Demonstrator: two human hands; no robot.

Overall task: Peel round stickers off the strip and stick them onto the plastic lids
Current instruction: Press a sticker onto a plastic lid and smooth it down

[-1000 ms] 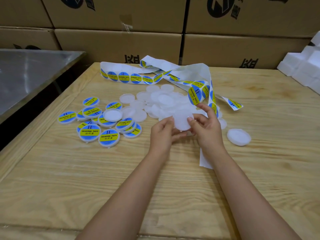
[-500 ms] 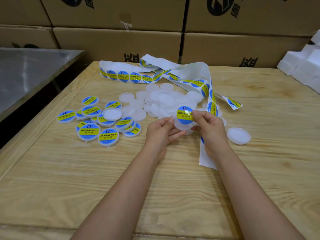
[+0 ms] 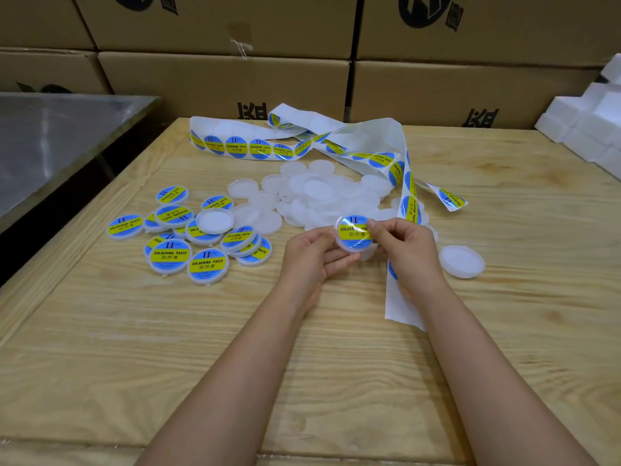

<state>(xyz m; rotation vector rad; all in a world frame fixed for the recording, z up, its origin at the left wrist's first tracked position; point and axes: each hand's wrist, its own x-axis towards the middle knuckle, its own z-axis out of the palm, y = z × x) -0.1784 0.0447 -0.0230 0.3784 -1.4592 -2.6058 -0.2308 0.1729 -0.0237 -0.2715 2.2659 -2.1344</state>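
Blue-and-yellow round stickers [image 3: 236, 147] – white strip [image 3: 401, 304], translucent white lids [image 3: 319, 190], pale wood-grain table [image 3: 168, 348]

Left hand [image 3: 309, 255] cradling lid [image 3: 351, 246], right hand [image 3: 407, 251] pinching it — forearms converging

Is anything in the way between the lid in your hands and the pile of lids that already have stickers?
Nothing visible. The left hand and right hand hold the lid; the stickered pile lies to its left, with only the left hand and bare table between. Plain lids sit just behind that path.
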